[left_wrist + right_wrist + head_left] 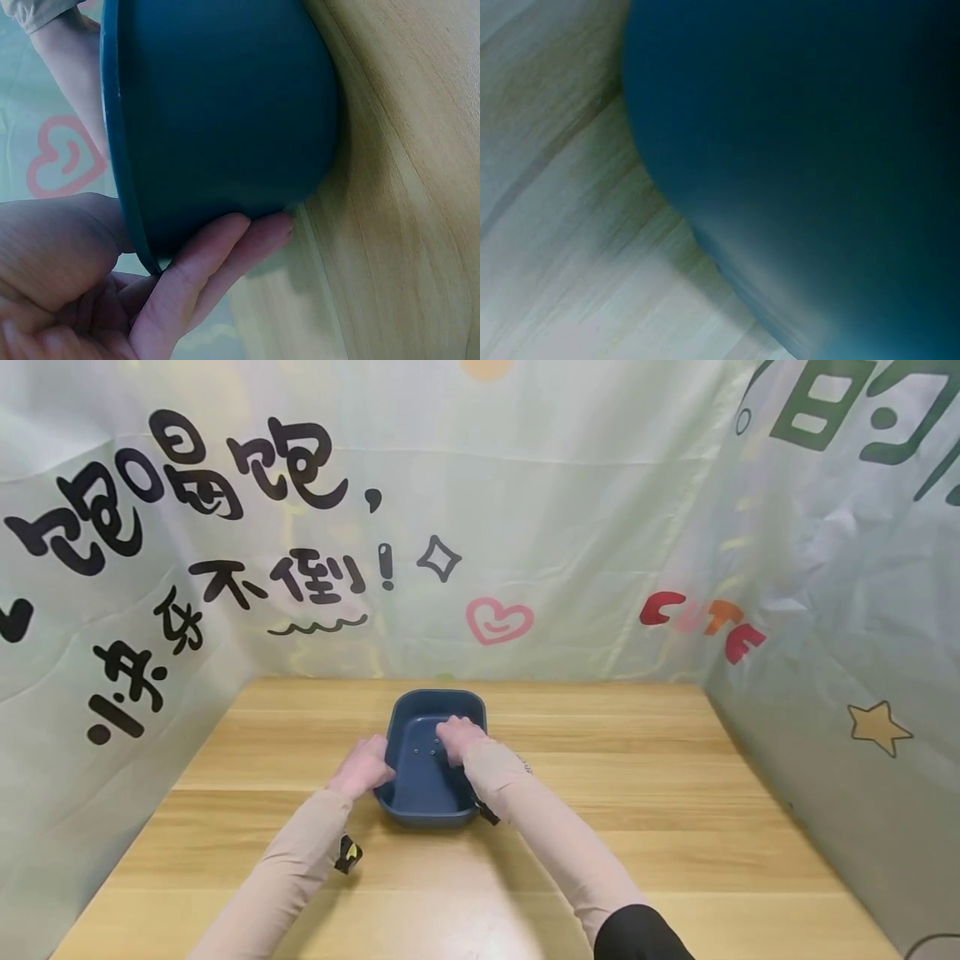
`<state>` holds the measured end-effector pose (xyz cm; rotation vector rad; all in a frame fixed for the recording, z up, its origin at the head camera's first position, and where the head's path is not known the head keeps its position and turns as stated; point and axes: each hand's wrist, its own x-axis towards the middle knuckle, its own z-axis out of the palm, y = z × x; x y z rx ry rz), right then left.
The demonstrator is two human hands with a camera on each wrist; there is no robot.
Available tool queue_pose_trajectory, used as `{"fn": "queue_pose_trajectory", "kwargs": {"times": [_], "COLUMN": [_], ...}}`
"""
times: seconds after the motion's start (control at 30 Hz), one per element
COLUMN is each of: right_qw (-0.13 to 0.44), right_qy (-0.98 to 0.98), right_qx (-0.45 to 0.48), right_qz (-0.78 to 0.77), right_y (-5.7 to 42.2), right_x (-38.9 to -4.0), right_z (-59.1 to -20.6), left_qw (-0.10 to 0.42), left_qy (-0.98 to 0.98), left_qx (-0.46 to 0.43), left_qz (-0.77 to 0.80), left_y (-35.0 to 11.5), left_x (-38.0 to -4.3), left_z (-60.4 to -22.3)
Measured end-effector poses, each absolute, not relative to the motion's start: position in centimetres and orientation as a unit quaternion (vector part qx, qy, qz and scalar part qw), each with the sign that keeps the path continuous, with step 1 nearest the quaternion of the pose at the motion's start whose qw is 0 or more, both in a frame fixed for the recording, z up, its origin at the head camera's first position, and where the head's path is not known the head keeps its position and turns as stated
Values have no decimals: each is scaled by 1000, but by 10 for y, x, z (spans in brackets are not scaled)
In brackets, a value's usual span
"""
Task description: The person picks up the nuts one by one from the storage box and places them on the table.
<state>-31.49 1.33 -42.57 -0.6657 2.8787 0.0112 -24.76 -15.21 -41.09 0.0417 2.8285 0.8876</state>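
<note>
A deep blue rectangular basin [427, 789] with rounded corners sits on the wooden table. Several small round marks show on its floor. At its left side my left hand [365, 766] grips the rim, the thumb inside and the fingers [195, 262] along the outer wall, as the left wrist view shows. My right hand [460, 739] is at the right side, bent over the rim with its thumb side towards the inside; its outer fingers are hidden. Only the basin's outer wall [780, 165] and the table appear in the right wrist view.
The wooden table [630, 793] reaches back to a printed cloth [585, 543] hanging behind and along both sides. Dark wrist straps [348, 854] show under the sleeves.
</note>
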Motion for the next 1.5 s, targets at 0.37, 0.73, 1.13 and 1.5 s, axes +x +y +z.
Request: {"fn": "queue_pose_trajectory", "kwargs": {"times": [0.37,0.73,1.13,1.5], "right_qw": [106,148,124,27], "right_qy": [969,958,913,873], "right_qx": [-224,-220,-306,-364], "right_qz": [-11,-112,-241,-325], "right_y": [17,26,45,59], "right_x": [-314,-310,-314,-313], "right_z": [-418,-411,-408,-408], "left_qw": [83,91,87,84], "left_qy": [951,951,953,955], "left_qx": [18,14,14,19], "left_qz": [298,295,290,283], "left_y": [-154,-152,-153,-153], "left_x": [-251,-248,-249,-248], "left_z": [-410,-412,-412,-413]}}
